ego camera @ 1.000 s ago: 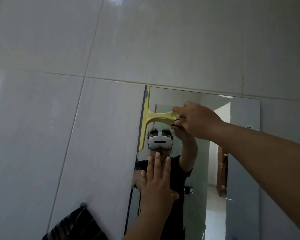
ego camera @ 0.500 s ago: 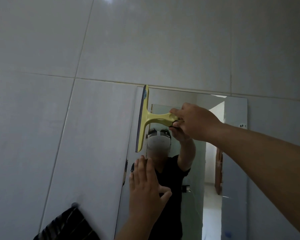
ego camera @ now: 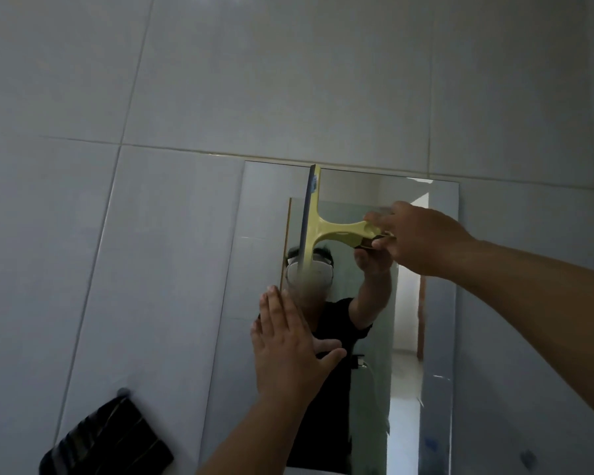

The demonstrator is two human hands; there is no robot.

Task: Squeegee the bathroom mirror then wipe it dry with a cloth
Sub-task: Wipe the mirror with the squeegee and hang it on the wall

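Observation:
A frameless rectangular mirror hangs on the grey tiled wall. My right hand grips the handle of a yellow squeegee. Its blade stands vertical against the glass, near the mirror's top edge and a little in from the left edge. My left hand lies flat on the lower left of the mirror, fingers spread, holding nothing. A dark striped cloth hangs from a wall hook at the bottom left, away from both hands.
Large grey wall tiles surround the mirror. The glass reflects a person in a black shirt and a lit doorway. A wall corner runs along the far right.
The squeegee has slid to the right across the top of the mirror, away from the left edge. My left hand stays pressed flat on the glass. The view has shifted.

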